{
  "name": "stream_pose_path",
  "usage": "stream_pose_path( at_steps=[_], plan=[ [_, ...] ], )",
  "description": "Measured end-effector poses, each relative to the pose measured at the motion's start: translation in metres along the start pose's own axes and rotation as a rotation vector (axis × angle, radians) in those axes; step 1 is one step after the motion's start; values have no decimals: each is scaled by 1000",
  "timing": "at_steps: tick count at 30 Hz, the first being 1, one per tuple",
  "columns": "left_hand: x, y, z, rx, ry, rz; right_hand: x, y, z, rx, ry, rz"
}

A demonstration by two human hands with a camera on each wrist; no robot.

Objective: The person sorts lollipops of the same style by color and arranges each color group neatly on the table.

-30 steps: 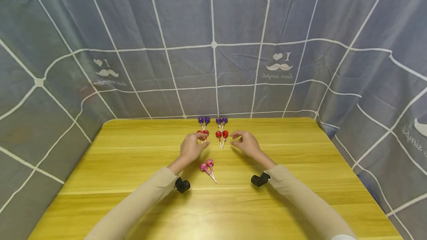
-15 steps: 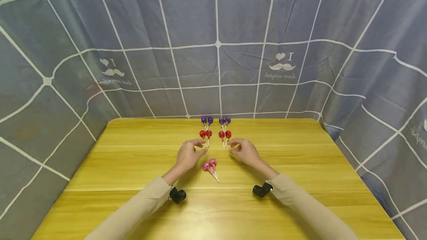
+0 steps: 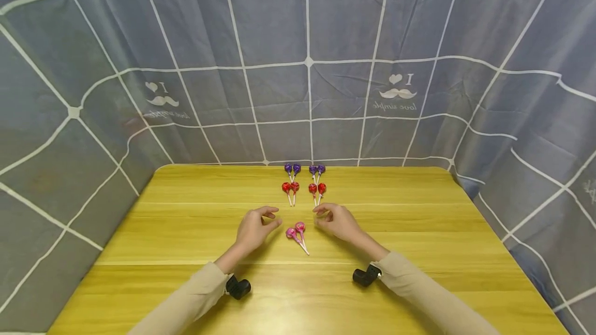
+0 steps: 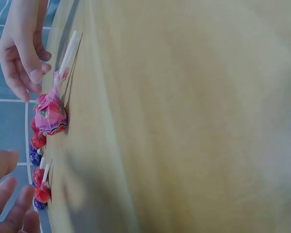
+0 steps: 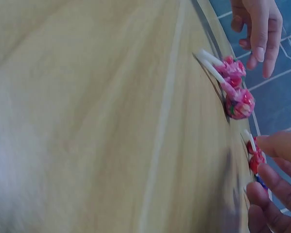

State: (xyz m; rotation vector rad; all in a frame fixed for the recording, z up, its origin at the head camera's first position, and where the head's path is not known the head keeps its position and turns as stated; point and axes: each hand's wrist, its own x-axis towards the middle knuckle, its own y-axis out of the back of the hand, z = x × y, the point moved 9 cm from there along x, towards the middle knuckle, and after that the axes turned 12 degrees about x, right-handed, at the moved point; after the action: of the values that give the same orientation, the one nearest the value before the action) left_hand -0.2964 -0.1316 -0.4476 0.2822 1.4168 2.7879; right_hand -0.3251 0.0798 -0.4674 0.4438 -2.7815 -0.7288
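Note:
Two pink lollipops lie together on the table between my hands, their sticks crossing toward the near edge. My left hand hovers to their left, fingers loosely bent and holding nothing. To their upper right is my right hand, also with nothing in its grasp; its fingertips are close to the sticks of the right pair of red lollipops. Another red pair lies farther left. In the right wrist view, the pink lollipops appear beyond my right hand's fingers.
Behind the red ones, two pairs of purple lollipops lie near the table's far edge. A grey curtain with white lines hangs around the wooden table. Each wrist wears a small black camera.
My left hand has drawn back from the left red lollipops, toward me and to the left. My right hand has come slightly nearer to me. The lollipops stay in place on the table.

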Motion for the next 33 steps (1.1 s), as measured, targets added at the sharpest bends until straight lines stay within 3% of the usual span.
stream_pose_path(
  at_steps=[8, 16, 28, 33],
  plan=[
    [-11, -10, 3, -23, -16, -32, -5, -14, -1, 59, -20, -93],
    [-10, -22, 12, -21, -44, -65, -1, -26, -6, 75, -10, -162],
    [-11, -33, 16, -42, -63, -134, 2, -40, -12, 104, 6, -216],
    [-13, -37, 16, -37, -77, -172, 4, -45, -11, 65, 13, -237]
  ],
)
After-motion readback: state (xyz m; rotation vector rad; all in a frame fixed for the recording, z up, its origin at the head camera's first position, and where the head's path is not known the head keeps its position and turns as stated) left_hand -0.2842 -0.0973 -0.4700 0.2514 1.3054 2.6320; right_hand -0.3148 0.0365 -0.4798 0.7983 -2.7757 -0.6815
